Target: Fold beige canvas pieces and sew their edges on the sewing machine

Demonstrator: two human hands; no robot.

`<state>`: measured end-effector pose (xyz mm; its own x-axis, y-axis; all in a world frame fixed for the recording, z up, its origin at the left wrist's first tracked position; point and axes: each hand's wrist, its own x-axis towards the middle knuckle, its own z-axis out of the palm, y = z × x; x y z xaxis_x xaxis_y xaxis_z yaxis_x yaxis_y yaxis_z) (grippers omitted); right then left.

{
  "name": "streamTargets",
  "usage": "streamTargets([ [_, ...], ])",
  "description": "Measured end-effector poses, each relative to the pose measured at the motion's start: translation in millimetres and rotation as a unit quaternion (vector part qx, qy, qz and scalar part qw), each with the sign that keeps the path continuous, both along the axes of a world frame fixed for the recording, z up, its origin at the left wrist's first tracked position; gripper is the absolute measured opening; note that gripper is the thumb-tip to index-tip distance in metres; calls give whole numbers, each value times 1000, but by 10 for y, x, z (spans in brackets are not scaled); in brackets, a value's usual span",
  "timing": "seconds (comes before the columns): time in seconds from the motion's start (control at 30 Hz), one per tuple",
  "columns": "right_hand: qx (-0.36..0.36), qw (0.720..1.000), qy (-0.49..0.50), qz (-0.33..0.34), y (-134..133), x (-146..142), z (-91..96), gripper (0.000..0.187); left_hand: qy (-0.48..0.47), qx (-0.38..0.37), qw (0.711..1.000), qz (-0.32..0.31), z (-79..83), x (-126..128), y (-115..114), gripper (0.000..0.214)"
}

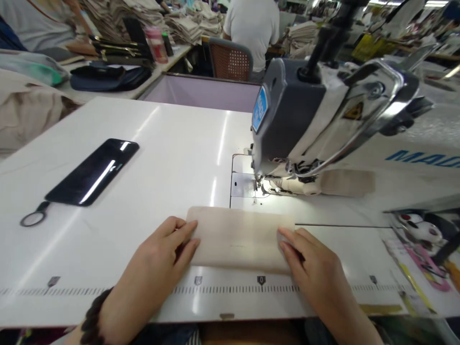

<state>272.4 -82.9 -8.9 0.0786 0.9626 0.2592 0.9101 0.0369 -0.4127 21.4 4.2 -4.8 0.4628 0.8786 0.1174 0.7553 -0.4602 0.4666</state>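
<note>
A flat, beige rectangular fabric piece (237, 239) is held between my two hands, just above the front of the white table. My left hand (161, 261) pinches its left edge between thumb and fingers. At its right edge, my right hand (312, 263) grips in the same way. Beyond the fabric stands a sewing machine (287, 110), its needle area lit over the metal needle plate (244, 184). Another beige fabric piece (347, 183) lies behind the needle, under the machine's arm.
A black phone (93, 172) with a ring strap lies on the table (172, 148) at left. A printed ruler (230, 289) runs along the front edge. Scissors-like pink-handled tools (427, 268) sit at right. A person (251, 28) sits ahead, beyond a brown chair (231, 60).
</note>
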Motion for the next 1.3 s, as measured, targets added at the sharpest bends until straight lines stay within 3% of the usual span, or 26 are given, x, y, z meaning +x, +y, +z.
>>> streamTargets([
  [0.4,-34,999,10,-12,49,-50,120,28,19,32,999,-13,-178,-105,49,36],
  [0.73,-41,999,5,-20,30,-63,102,26,27,23,999,-8,-195,-105,52,38],
  [1.0,-50,986,-151,-59,-17,-32,93,21,21,17,1000,-14,-163,-69,37,42],
  [1.1,-44,978,-187,-75,-37,-27,82,20,39,17,998,-41,-155,-66,31,43],
  [1.2,-47,978,-188,-74,-25,-35,92,15,52,79,993,-67,-145,-70,56,40],
  [1.3,-8,982,-188,-13,22,-29,111,13,62,123,977,-164,-105,-52,106,37],
])
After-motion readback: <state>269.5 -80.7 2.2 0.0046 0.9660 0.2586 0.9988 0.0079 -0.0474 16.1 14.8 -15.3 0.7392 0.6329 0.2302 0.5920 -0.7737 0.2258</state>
